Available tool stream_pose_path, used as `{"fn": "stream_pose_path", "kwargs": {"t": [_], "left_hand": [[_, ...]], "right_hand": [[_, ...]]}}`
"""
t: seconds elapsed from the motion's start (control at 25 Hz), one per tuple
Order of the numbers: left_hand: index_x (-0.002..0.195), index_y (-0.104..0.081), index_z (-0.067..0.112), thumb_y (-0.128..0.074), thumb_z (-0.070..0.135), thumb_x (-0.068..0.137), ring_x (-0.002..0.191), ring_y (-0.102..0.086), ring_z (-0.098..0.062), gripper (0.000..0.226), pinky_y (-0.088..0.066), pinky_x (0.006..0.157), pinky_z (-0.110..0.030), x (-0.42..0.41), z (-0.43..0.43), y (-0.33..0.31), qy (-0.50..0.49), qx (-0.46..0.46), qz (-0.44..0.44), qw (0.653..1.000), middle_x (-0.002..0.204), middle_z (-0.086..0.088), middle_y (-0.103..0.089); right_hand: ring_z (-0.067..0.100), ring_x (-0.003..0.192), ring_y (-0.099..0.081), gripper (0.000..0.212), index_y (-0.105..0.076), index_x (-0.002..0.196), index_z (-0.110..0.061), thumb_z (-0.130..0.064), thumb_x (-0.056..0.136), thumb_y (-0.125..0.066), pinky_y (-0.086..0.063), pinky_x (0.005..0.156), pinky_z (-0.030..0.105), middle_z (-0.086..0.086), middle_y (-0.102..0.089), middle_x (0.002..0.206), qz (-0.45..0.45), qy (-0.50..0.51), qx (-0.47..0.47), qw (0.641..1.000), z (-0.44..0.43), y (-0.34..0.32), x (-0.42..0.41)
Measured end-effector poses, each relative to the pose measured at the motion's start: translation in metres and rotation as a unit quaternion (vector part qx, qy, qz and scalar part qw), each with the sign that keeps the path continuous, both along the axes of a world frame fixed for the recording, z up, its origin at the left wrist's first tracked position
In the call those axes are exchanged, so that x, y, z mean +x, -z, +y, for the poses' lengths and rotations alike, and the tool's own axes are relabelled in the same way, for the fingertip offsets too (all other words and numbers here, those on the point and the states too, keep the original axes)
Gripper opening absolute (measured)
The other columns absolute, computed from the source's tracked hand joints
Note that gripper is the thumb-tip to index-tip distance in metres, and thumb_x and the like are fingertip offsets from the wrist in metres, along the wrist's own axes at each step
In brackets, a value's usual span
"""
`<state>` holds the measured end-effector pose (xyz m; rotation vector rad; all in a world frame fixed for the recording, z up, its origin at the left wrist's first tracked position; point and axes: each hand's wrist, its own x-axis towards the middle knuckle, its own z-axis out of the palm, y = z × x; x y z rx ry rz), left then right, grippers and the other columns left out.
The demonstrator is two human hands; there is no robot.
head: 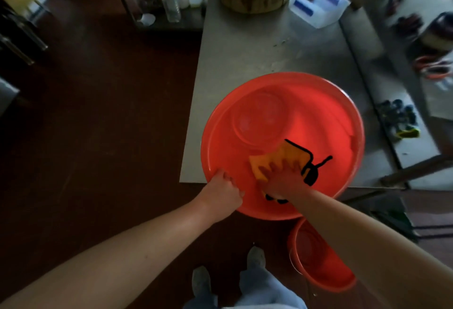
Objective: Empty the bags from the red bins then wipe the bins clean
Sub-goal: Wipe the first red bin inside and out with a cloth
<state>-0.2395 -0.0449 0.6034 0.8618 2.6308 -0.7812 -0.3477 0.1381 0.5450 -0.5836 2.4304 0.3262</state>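
Centre-right of frame, big red bin (318, 112) sits at the tabletop (245, 51) edge, overhanging twd the person; left hand (224, 194) grips its near rim at lower left, fingers (226, 178) curled over the lip; right hand (284, 177) inside the bin, fingers spread apart & flat, pressing an orange cloth (286, 154) w/ black trim against the near inner wall; 2nd red bin (326, 269) on the floor, lower right.

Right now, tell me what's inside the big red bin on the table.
An orange cloth, pressed against the inner wall of the red bin by the right hand. No bags show. The surface under cloth and hand is hidden.
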Motion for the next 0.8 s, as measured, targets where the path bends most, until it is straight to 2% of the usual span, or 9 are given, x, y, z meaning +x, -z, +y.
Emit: {"fn": "stream_pose_path", "kwargs": {"t": [0.24, 0.44, 0.52, 0.64, 0.72, 0.8], "left_hand": [[0.104, -0.071, 0.02, -0.056, 0.019, 0.096, 0.088, -0.067, -0.03, 0.017, -0.049, 0.09, -0.049, -0.015, -0.012, -0.027, 0.01, -0.005, -0.037, 0.999, 0.093, -0.005, -0.071], [0.106, -0.071, 0.017, -0.059, 0.021, 0.094, 0.092, -0.067, -0.029, 0.017, -0.052, 0.082, -0.042, -0.031, -0.029, -0.053, 0.021, -0.013, -0.051, 0.998, 0.099, -0.005, -0.071], [0.109, -0.072, 0.02, -0.059, 0.018, 0.093, 0.099, -0.067, -0.029, 0.021, -0.051, 0.089, -0.044, -0.042, -0.044, -0.063, 0.042, 0.001, -0.044, 0.998, 0.104, -0.003, -0.071], [0.128, -0.065, 0.033, -0.062, 0.025, 0.093, 0.112, -0.062, -0.022, 0.036, -0.034, 0.108, -0.039, -0.059, -0.068, -0.086, 0.054, -0.022, -0.049, 0.997, 0.118, 0.005, -0.069], [0.132, -0.062, 0.036, -0.059, 0.026, 0.095, 0.122, -0.056, -0.021, 0.039, -0.019, 0.115, -0.038, -0.068, -0.078, -0.1, 0.057, -0.028, -0.028, 0.998, 0.127, 0.007, -0.066], [0.133, -0.061, 0.039, -0.056, 0.025, 0.097, 0.133, -0.047, -0.021, 0.039, -0.005, 0.121, -0.044, -0.074, -0.083, -0.105, 0.04, -0.045, -0.013, 0.998, 0.135, 0.008, -0.062]], "right_hand": [[0.036, 0.153, -0.004, 0.071, -0.013, 0.158, -0.044, -0.073, 0.093, -0.019, 0.004, 0.117, 0.063, -0.004, -0.013, 0.168, -0.024, -0.014, 0.023, 0.999, 0.016, -0.049, 0.042], [0.035, 0.153, -0.008, 0.094, -0.014, 0.157, -0.046, -0.094, 0.077, -0.023, 0.009, 0.118, 0.062, -0.006, -0.02, 0.166, -0.013, -0.029, 0.004, 0.999, 0.024, -0.083, 0.059], [0.035, 0.152, -0.014, 0.098, -0.012, 0.157, -0.047, -0.093, 0.074, -0.037, 0.007, 0.119, 0.063, -0.006, -0.024, 0.165, 0.002, -0.066, 0.011, 0.998, 0.025, -0.091, 0.063], [0.033, 0.144, -0.032, 0.087, -0.02, 0.155, -0.046, -0.074, 0.08, -0.054, -0.002, 0.119, 0.063, -0.005, -0.039, 0.157, 0.05, -0.1, 0.019, 0.994, 0.023, -0.098, 0.063], [0.032, 0.137, -0.042, 0.078, -0.027, 0.152, -0.043, -0.061, 0.083, -0.058, -0.01, 0.117, 0.061, -0.004, -0.048, 0.149, 0.078, -0.123, 0.024, 0.989, 0.023, -0.102, 0.062], [0.033, 0.128, -0.052, 0.073, -0.033, 0.149, -0.037, -0.052, 0.084, -0.062, -0.021, 0.112, 0.058, -0.002, -0.056, 0.14, 0.102, -0.152, 0.024, 0.983, 0.024, -0.103, 0.062]]}}
